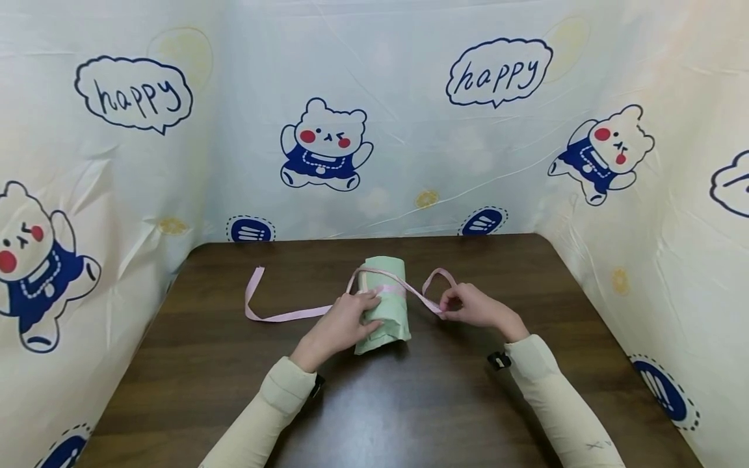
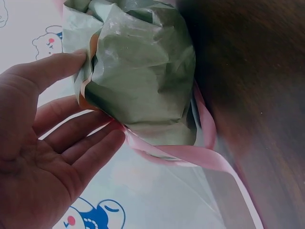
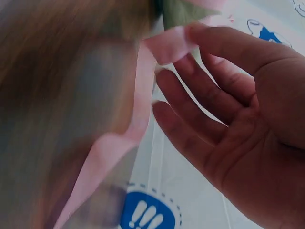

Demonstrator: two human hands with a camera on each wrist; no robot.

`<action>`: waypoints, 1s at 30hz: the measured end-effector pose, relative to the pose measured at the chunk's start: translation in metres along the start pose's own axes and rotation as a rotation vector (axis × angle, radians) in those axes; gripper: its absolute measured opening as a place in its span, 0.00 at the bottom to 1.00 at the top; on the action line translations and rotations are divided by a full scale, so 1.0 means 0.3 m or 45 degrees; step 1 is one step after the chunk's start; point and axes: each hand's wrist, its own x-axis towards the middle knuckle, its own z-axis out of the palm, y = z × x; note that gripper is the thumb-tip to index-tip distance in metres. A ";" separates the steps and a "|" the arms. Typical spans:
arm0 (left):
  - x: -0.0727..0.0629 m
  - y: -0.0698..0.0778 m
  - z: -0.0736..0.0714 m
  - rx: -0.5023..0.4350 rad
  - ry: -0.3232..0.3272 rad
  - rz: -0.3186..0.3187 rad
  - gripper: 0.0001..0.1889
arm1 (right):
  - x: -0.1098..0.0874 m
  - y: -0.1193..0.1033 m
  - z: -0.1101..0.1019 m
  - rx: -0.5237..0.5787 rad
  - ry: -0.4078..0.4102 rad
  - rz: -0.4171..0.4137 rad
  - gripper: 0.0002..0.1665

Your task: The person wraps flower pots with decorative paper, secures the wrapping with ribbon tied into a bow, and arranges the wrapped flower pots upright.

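Observation:
A pale green wrapped bundle (image 1: 386,318) lies upright in the head view's middle, a pink ribbon (image 1: 292,316) round its waist. My left hand (image 1: 342,325) rests against its left side. In the left wrist view, the thumb (image 2: 71,61) touches the folded paper edge, and the fairly straight fingers (image 2: 102,148) reach to where the ribbon crosses the wrapping. Right of the bundle, my right hand (image 1: 476,307) pinches the ribbon between thumb and forefinger. The right wrist view shows that pinched ribbon (image 3: 169,45), with the other fingers loosely bent below. One ribbon stretch arches over the bundle.
The brown wooden table (image 1: 234,390) carries the bundle. A ribbon tail (image 1: 254,286) curls on the table to the left. A cloth curtain (image 1: 409,162) printed with bears and "happy" bubbles surrounds the back and sides.

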 end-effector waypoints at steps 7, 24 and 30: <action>-0.010 -0.005 0.004 -0.013 -0.005 -0.025 0.21 | -0.043 0.014 -0.033 -0.009 -0.163 0.072 0.09; -0.013 -0.012 0.003 -0.004 -0.008 -0.048 0.20 | 0.205 -0.161 0.128 0.041 0.357 -0.241 0.08; -0.017 -0.018 0.008 -0.001 0.035 -0.021 0.22 | 0.144 -0.152 0.102 -0.013 0.301 -0.377 0.07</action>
